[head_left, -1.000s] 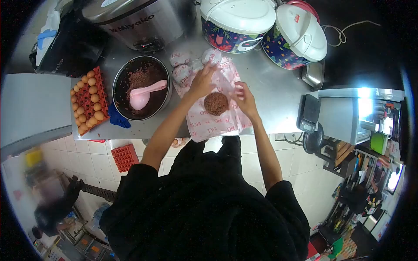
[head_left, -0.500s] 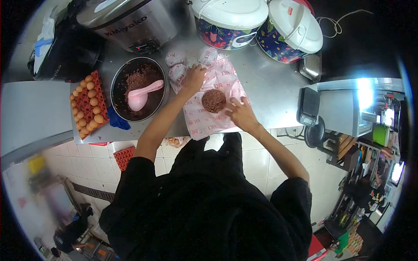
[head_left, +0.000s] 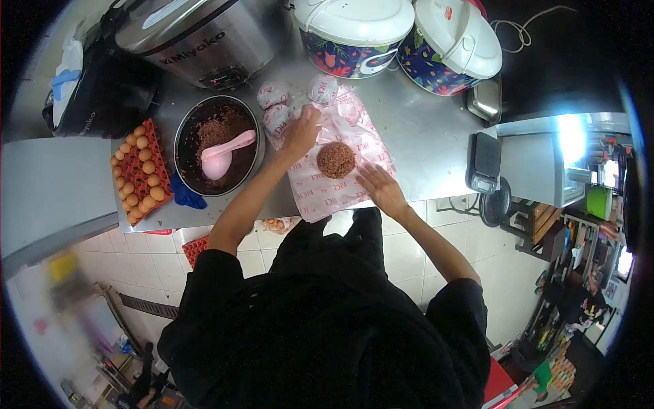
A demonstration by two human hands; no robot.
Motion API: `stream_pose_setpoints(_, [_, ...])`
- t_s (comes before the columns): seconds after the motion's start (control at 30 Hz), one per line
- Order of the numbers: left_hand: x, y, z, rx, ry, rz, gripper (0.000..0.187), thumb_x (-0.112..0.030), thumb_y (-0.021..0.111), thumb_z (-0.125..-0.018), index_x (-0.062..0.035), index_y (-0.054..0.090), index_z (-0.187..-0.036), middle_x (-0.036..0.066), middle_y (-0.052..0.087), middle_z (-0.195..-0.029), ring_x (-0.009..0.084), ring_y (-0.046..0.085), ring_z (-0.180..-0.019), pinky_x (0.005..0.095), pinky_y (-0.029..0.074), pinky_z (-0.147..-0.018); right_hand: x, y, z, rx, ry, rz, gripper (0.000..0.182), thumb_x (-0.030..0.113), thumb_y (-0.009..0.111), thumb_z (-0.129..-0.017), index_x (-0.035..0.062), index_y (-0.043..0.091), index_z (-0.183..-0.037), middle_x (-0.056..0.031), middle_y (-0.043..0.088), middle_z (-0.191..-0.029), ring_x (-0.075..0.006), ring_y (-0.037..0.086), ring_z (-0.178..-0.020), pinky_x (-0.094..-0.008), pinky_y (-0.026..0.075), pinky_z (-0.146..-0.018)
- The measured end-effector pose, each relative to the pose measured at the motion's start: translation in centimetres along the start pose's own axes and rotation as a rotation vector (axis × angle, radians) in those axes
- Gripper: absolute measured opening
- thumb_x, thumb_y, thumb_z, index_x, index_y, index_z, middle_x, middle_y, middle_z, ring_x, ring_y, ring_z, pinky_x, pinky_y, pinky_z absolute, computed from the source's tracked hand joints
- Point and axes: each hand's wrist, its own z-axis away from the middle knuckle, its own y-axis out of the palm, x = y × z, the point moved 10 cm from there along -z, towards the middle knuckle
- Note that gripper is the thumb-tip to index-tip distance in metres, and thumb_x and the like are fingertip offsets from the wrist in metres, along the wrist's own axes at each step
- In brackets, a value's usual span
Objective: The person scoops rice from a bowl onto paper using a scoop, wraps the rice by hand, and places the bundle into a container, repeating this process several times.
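Note:
A round mound of brown rice (head_left: 336, 160) sits on printed white-and-pink paper (head_left: 320, 194). My left hand (head_left: 303, 131) has its fingers curled closed at the paper's upper left, beside the wrapped balls (head_left: 275, 118); what it grips, if anything, is too small to name. To the right of the mound, my right hand (head_left: 381, 187) lies on the paper with its fingers stretched out, holding nothing. A steel pot (head_left: 178, 146) on the left contains brown rice and a pink scoop (head_left: 216, 163).
Brown eggs stand in a red tray (head_left: 155, 140) at the left, near a blue cloth (head_left: 185, 194). A Miyako cooker (head_left: 204, 51) and two patterned containers (head_left: 351, 54) line the back. A black scale (head_left: 484, 160) is at the right. Other people are at the lower left and right.
My right hand has flattened onto the paper, its fingers now straighter. My left hand has drawn its fingers together at the upper left. The mound remains on the paper.

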Motion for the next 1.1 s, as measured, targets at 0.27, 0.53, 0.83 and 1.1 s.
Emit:
stream_pose_setpoints(0.27, [3.4,3.7,-3.6,0.637,-0.162,0.261,0.025,-0.027,0.068,-0.066,-0.0029,0.06,-0.065,0.011,0.06,-0.063,0.0176,0.058,-0.062,0.032,0.044,-0.056,-0.3,0.8,-0.1,0.059,0.102,-0.031,0.028,0.01,0.051,-0.071,0.0026,0.056,-0.098,-0.0132,0.043,-0.123,-0.0274,0.037,-0.117,-0.0395,0.027,-0.099])
stream_pose_setpoints(0.53, [-9.6,1.7,7.5,0.516,-0.072,0.276,0.022,-0.026,0.059,-0.074,-0.006,0.064,-0.081,0.01,0.06,-0.084,0.0251,0.057,-0.082,0.0366,0.044,-0.072,3.0,-4.9,-6.1,-0.096,-0.155,0.115,0.021,0.018,0.06,-0.063,0.0121,0.065,-0.083,-0.0021,0.05,-0.113,-0.019,0.039,-0.114,-0.0427,0.021,-0.101])
stream_pose_setpoints(0.83, [-5.7,5.1,7.5,0.425,-0.075,0.384,0.023,-0.019,0.057,-0.074,0.002,0.062,-0.083,0.016,0.059,-0.073,0.0297,0.058,-0.076,0.0361,0.045,-0.071,-1.5,-9.1,-8.6,-0.094,-0.047,-0.157,0.023,0.032,0.067,-0.066,0.0133,0.064,-0.079,-0.0101,0.061,-0.073,-0.0268,0.059,-0.066,-0.0351,0.045,-0.06])
stream_pose_setpoints(1.1, [5.2,6.2,8.3,1.002,-0.54,0.328,0.024,-0.018,0.062,-0.072,0.0002,0.06,-0.088,0.013,0.059,-0.082,0.0242,0.056,-0.074,0.0327,0.043,-0.065,-10.4,7.5,-7.8,0.867,0.428,-0.615,0.043,0.039,0.068,-0.061,0.0024,0.065,-0.084,-0.0167,0.062,-0.087,-0.0287,0.06,-0.077,-0.0357,0.046,-0.071])
